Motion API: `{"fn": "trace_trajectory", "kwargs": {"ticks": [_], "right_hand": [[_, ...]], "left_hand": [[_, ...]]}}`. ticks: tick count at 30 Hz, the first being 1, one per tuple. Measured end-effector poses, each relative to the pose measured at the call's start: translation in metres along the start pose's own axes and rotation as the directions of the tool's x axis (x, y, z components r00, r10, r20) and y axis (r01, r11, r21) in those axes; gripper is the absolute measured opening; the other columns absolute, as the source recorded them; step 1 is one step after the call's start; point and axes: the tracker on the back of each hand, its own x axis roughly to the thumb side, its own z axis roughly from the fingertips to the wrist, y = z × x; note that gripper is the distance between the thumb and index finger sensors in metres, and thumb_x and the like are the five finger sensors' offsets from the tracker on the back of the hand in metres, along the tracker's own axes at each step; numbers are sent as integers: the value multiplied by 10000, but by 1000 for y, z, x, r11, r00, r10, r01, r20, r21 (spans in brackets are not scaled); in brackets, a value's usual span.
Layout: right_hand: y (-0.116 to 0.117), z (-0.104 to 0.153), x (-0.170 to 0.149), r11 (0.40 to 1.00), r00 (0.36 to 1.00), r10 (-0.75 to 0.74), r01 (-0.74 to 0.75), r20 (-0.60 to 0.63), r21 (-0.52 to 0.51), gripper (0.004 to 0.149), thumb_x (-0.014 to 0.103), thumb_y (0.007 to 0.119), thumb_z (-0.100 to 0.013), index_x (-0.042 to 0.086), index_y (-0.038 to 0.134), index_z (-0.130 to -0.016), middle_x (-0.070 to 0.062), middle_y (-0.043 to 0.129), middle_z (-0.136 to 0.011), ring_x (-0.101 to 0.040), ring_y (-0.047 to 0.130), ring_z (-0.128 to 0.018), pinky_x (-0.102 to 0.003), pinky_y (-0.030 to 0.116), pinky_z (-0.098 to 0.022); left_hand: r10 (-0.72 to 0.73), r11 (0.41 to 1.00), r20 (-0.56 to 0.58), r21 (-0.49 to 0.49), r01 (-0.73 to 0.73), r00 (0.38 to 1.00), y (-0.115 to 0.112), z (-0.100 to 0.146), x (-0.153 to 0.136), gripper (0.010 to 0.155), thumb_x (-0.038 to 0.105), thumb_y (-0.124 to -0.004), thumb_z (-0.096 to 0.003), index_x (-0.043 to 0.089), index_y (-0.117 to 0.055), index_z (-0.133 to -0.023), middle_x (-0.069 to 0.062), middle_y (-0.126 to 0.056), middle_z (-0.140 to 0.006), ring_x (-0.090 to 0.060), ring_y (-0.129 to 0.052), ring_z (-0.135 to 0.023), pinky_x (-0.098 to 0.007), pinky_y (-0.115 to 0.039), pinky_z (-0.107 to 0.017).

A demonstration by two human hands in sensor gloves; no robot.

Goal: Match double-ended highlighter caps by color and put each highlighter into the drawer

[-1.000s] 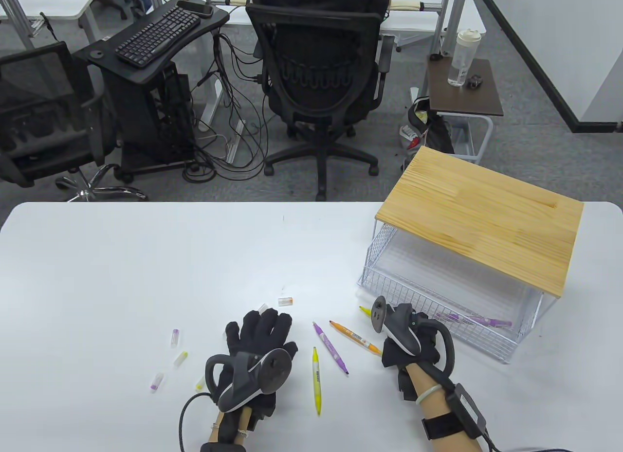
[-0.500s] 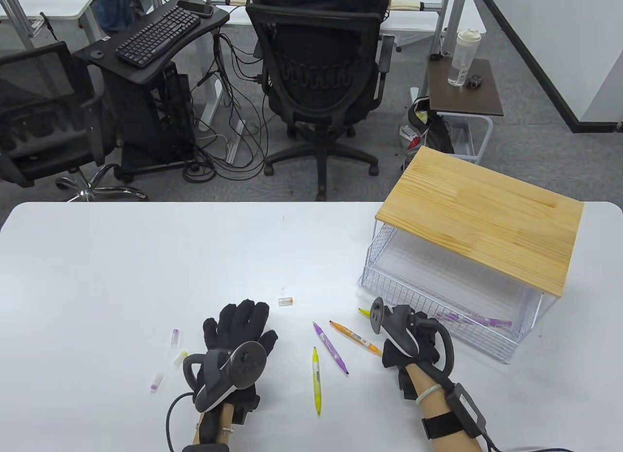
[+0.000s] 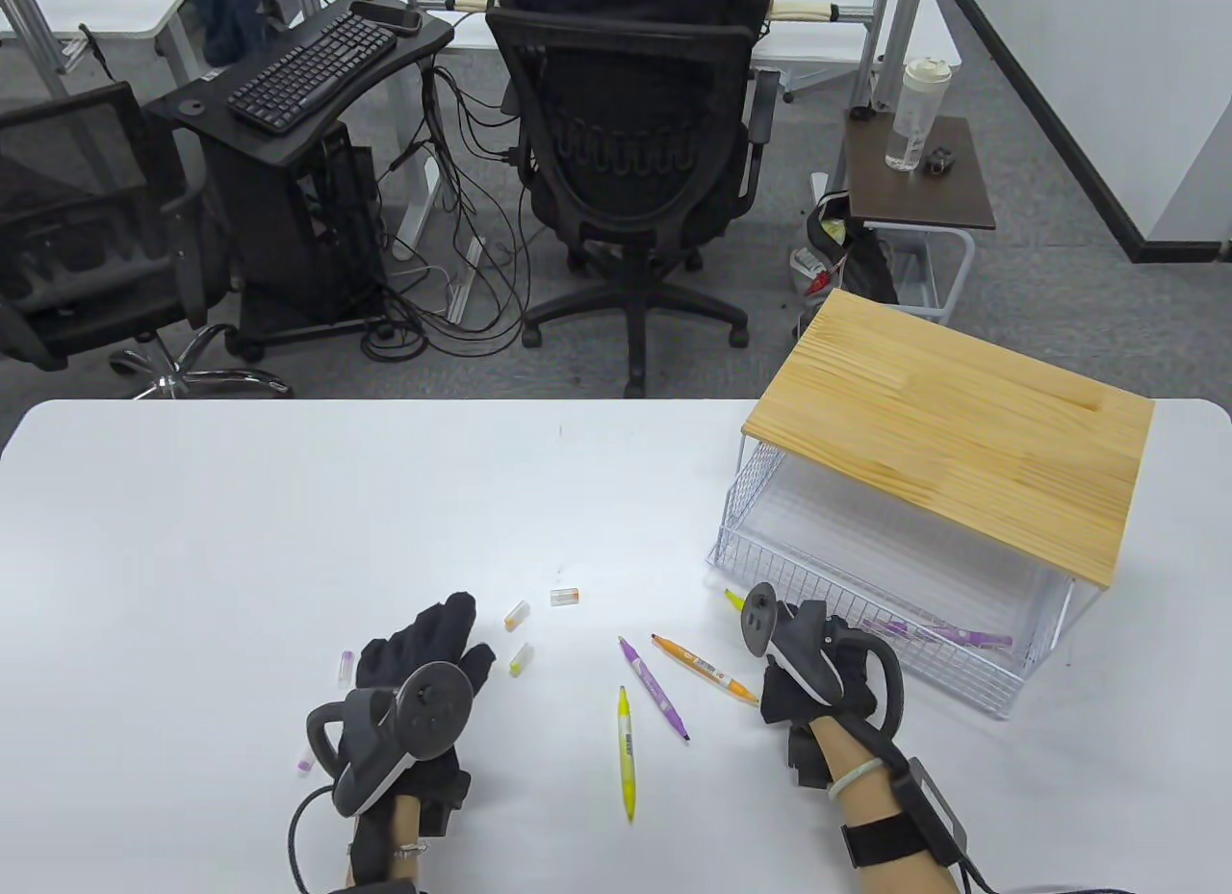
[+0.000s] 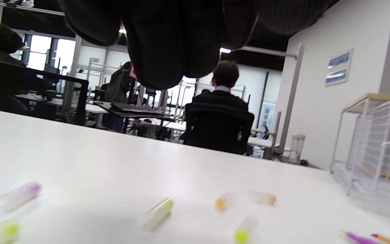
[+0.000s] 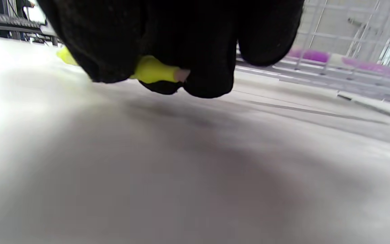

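Your right hand (image 3: 818,677) is sitting at abt 4 o'clock on the table (image 3: 192,548), fingers curled round a yellow highlighter (image 5: 151,70). The wrist view is showing the body pinched under the fingertips with one bare tip poking out, so you're prob. holding it steady for a cap. Its other end (image 3: 733,600) is sticking out toward 11 o'clock of the hand, right by the drawer (image 3: 770,572).

Your left hand (image 3: 423,658) is hovering at abt 7 o'clock, fingers straight and spread, holding nothing. It's sitting among the loose caps, likely picking out the match.

- Caps: an orange cap (image 3: 517,615) and a yellow cap (image 3: 521,657) are lying just at 2 o'clock of the left fingertips; another orange one (image 3: 564,597) is lying a bit further out; a purple cap (image 3: 346,667) is lying at the hand's 9 o'clock.
- Still lying uncapped btwn your hands: a purple pen (image 3: 654,687), an orange pen (image 3: 704,668) and a second yellow pen (image 3: 626,752).
- The drawer is standing pulled out under the wood top (image 3: 953,422) at 3 o'clock, w/ a purple highlighter (image 3: 948,634) inside, so one looks done.

Judging by this, the yellow cap is what you're needing next.
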Motion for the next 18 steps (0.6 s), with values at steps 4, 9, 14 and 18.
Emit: {"fn": "trace_trajectory", "kwargs": {"ticks": [4,9,14,18], "right_hand": [[-25,12,0,985,984,-165,168,61,-36,621,340,838,-515,126,641,-1064,-113,755,-997,-336,785,-884,-577,513,-853],[-49,30,5,936,922,-346,353,173,-12,518,353,821,-526,256,672,-1012,-12,817,-954,-289,851,-844,-568,604,-780],[-59,43,10,920,893,-379,392,243,-6,515,366,816,-529,270,668,-1013,14,827,-941,-267,870,-828,-557,622,-769],[-63,49,14,907,867,-410,421,282,24,516,370,812,-534,271,664,-1017,19,826,-942,-264,870,-827,-556,619,-771]], "left_hand": [[-90,986,-85,-151,77,992,-6,-4,-16,610,426,-710,-499,181,-670,-1056,-70,-881,-968,-262,-986,-756,-562,-703,-655],[-276,923,-102,-307,234,956,-25,-11,-15,597,436,-775,-442,227,-730,-999,-2,-929,-900,-178,-1018,-695,-498,-746,-642],[-419,834,-96,-432,342,903,-44,-14,-17,581,440,-795,-420,268,-746,-973,44,-947,-868,-128,-1027,-674,-462,-760,-644],[-524,762,-85,-492,422,848,-55,-12,-21,583,462,-793,-406,276,-761,-957,57,-956,-854,-112,-1033,-665,-453,-765,-642]]}}
